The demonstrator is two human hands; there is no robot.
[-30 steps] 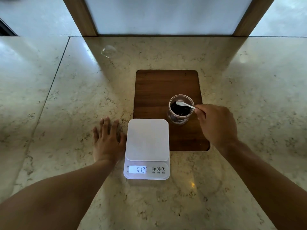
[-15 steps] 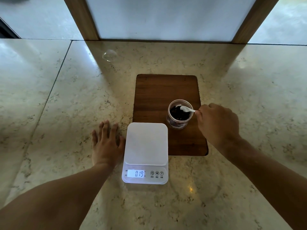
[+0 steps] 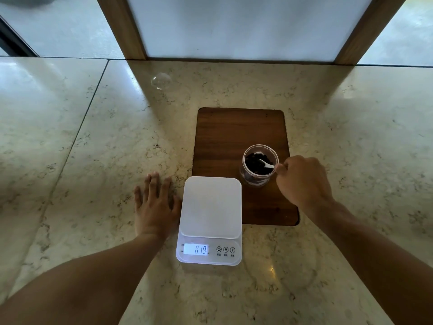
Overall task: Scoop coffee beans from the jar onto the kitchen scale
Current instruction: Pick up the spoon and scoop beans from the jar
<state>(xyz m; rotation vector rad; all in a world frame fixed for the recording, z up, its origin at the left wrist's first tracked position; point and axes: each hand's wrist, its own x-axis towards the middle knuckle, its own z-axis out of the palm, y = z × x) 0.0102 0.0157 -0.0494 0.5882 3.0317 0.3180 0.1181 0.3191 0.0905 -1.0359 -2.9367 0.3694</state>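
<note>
A clear glass jar (image 3: 255, 181) of dark coffee beans (image 3: 254, 162) stands on a wooden board (image 3: 225, 137). My right hand (image 3: 302, 181) pinches the handle of a small white spoon (image 3: 267, 164), whose bowl dips down among the beans inside the jar. A white kitchen scale (image 3: 211, 207) sits just in front of the board, overlapping its near edge, with a bare platform and a lit display reading 0.19. My left hand (image 3: 155, 205) lies flat on the marble counter, fingers spread, touching the scale's left side.
The marble counter (image 3: 93, 141) runs wide on both sides, with a seam line at the left. A small clear glass lid or dome (image 3: 161, 80) rests far left of the board. A wood-framed white panel (image 3: 246, 26) rises at the back edge.
The spoon's bowl has gone from above the jar's rim down into the beans. The view has shifted slightly. My left hand and the scale reading stay the same.
</note>
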